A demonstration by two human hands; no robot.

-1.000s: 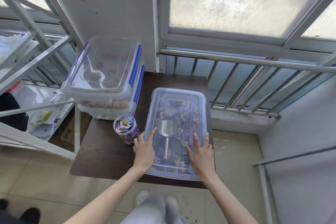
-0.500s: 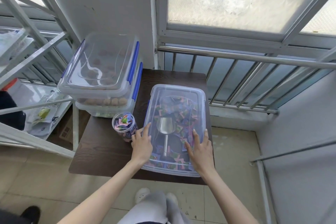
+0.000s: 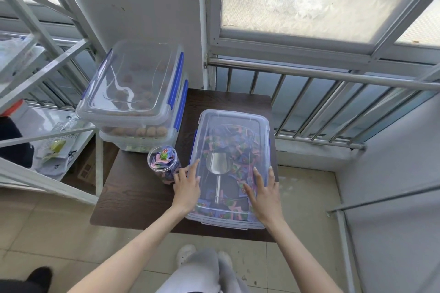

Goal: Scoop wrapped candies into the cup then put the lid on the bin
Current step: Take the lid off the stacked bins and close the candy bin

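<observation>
Just right of centre in the frame, the clear lid lies flat on the candy bin, covering it from rim to rim. Both hands rest on its near half: the left hand at the left edge, the right hand toward the right edge. The fingers are spread and laid flat, gripping nothing; the palms seem set wide apart so the pressure seats both long sides evenly. Whether the side clips have caught cannot be told.

Under the lid the metal scoop lies among the wrapped candies, stowed inside. The clear cup stands on the dark counter just left of the bin, heaped with candies, near the left hand, so scooping looks finished. At upper left, two stacked lidded bins stay clear of the work.
</observation>
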